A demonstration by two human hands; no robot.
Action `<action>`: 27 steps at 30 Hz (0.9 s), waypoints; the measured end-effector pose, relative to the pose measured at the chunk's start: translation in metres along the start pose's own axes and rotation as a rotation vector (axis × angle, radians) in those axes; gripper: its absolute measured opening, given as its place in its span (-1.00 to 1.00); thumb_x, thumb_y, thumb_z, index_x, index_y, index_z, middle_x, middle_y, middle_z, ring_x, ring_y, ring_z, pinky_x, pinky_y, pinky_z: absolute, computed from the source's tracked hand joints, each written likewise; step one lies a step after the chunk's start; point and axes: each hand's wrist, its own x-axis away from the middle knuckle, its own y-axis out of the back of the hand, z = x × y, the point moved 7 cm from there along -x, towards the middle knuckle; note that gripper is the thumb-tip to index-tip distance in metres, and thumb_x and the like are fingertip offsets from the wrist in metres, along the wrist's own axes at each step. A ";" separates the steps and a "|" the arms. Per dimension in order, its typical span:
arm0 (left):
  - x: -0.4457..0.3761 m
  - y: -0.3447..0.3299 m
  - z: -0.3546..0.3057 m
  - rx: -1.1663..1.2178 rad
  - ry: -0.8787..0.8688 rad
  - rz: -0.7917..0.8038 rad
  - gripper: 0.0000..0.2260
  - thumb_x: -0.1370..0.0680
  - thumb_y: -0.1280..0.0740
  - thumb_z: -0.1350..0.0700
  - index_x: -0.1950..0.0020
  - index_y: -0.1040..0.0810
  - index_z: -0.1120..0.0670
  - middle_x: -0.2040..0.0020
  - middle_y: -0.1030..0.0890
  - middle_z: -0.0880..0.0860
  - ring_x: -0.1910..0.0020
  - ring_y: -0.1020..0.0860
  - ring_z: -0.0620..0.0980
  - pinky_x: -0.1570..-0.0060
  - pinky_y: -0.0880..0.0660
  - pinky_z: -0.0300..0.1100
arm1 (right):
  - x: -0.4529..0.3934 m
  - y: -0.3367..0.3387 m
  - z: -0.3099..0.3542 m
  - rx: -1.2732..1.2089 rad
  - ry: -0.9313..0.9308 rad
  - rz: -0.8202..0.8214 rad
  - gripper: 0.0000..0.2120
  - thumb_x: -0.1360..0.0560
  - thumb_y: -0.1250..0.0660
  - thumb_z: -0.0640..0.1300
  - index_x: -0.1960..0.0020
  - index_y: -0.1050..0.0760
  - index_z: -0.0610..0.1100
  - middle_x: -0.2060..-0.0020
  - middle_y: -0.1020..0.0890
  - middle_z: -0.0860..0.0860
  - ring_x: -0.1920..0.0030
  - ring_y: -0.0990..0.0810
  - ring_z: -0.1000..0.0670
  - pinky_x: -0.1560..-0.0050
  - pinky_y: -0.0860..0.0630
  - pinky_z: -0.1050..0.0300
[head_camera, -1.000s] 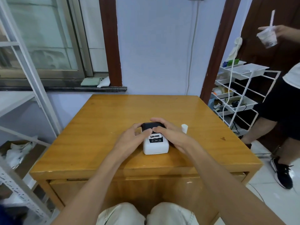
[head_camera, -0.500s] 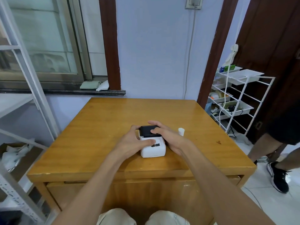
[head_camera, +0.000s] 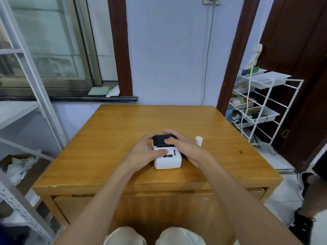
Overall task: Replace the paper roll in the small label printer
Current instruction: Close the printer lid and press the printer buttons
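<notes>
A small white label printer [head_camera: 168,160] with a black lid [head_camera: 161,140] sits near the front middle of the wooden table [head_camera: 123,131]. My left hand [head_camera: 145,152] grips its left side, thumb lying across the white top face. My right hand [head_camera: 184,147] wraps the right side, with fingers resting on the black lid. A small white paper roll [head_camera: 199,140] stands upright on the table just right of my right hand, apart from the printer. Whether the lid is fully down I cannot tell.
A white wire rack [head_camera: 261,106] with trays stands to the right of the table. A person's legs and black shoes [head_camera: 307,206] are at the right edge. A metal shelf frame [head_camera: 26,110] stands at the left, with a box [head_camera: 19,167] below it.
My view has tilted up a little. My left thumb has slid onto the printer's white top. The standing person has moved further right, out of most of the view.
</notes>
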 end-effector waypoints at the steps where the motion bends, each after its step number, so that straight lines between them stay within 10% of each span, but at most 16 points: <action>1: 0.000 0.000 0.001 -0.003 0.001 -0.003 -0.21 -0.39 -0.60 -0.14 -0.54 -0.35 -0.08 0.21 -0.70 -0.09 0.05 -0.71 -0.03 0.01 -0.55 -0.09 | 0.000 0.000 0.000 0.011 0.002 -0.007 -0.60 -0.51 -0.37 0.12 -0.34 -0.53 0.32 -0.29 -0.62 0.14 -0.28 -0.62 0.03 -0.40 -0.52 -0.05; 11: 0.000 0.003 0.001 0.012 -0.025 0.014 -0.27 -0.45 -0.59 -0.06 -0.55 -0.35 -0.02 0.34 -0.59 -0.07 0.18 -0.63 -0.06 0.00 -0.48 -0.10 | 0.006 0.000 0.006 0.085 0.060 -0.011 -0.62 -0.63 -0.39 0.07 -0.43 -0.49 0.17 -0.28 -0.61 0.10 -0.27 -0.62 0.06 -0.31 -0.55 0.14; 23: 0.006 0.004 -0.006 -0.036 -0.032 0.062 -0.21 -0.45 -0.59 -0.12 -0.59 -0.32 -0.01 0.37 -0.56 -0.12 0.45 -0.52 -0.21 0.21 -0.45 -0.16 | -0.003 -0.002 0.026 0.287 -0.043 0.131 -0.56 -0.65 -0.38 -0.03 -0.51 -0.41 0.07 -0.33 -0.57 -0.06 -0.29 -0.63 -0.16 -0.37 -0.54 -0.22; 27: 0.009 0.003 -0.007 -0.022 -0.036 0.065 -0.23 -0.48 -0.58 -0.05 -0.61 -0.31 0.02 0.45 -0.57 -0.19 0.47 -0.53 -0.28 0.30 -0.44 -0.26 | -0.006 -0.002 0.038 0.433 -0.108 0.201 -0.54 -0.65 -0.39 -0.03 -0.51 -0.41 -0.01 -0.37 -0.55 -0.11 -0.31 -0.57 -0.12 -0.17 -0.56 0.06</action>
